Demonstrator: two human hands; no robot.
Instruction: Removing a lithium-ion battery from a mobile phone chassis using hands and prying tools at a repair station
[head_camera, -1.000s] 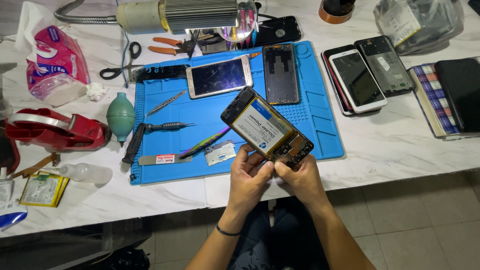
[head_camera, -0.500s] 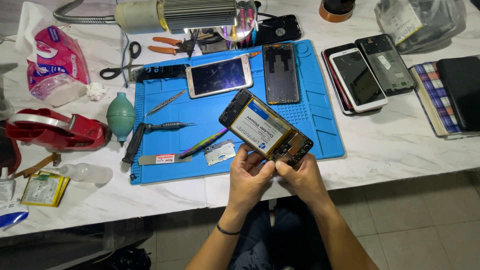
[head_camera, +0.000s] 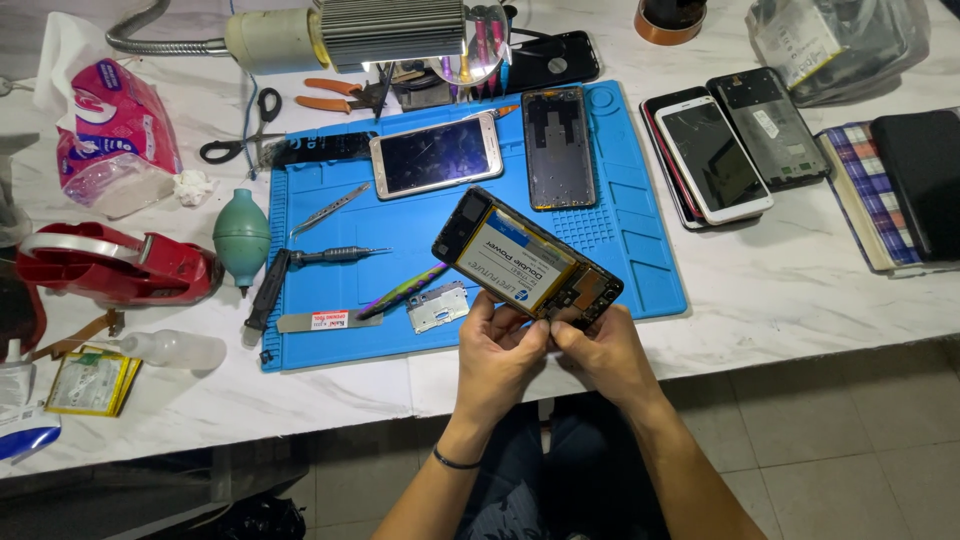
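While both hands meet at the table's near edge, the rest lies farther back
Left hand: the left hand (head_camera: 497, 355) is curled, its fingers closed on the near end of the opened phone (head_camera: 527, 257), thumb on top
Right hand: the right hand (head_camera: 600, 350) is curled likewise, fingertips pinched at the same near end, touching the left hand
Opened phone: back cover off, battery with a white label showing, held tilted above the front edge of the blue work mat (head_camera: 640, 240), its far end pointing up and left
Just beside the hands: a small metal shield plate (head_camera: 437, 306) and an iridescent pry tool (head_camera: 402, 291) on the mat
Mat, left part: a flat metal spudger (head_camera: 315, 321), a black-handled screwdriver (head_camera: 300, 262) and tweezers (head_camera: 330, 208)
Mat, far part: a gold phone (head_camera: 436, 154) screen up, and a bare phone frame (head_camera: 558, 147) upright beside it
Left of the mat: a green air blower (head_camera: 241, 235), a red tape dispenser (head_camera: 110, 265), a small clear bottle (head_camera: 180, 349), a loose battery (head_camera: 88, 380)
Right of the mat: a stack of phones (head_camera: 715, 155) and a checked notebook (head_camera: 865, 195)
Far edge: scissors (head_camera: 243, 140), orange pliers (head_camera: 335, 95), a pink tissue pack (head_camera: 110, 135) and a lamp with a ribbed head (head_camera: 390, 30)
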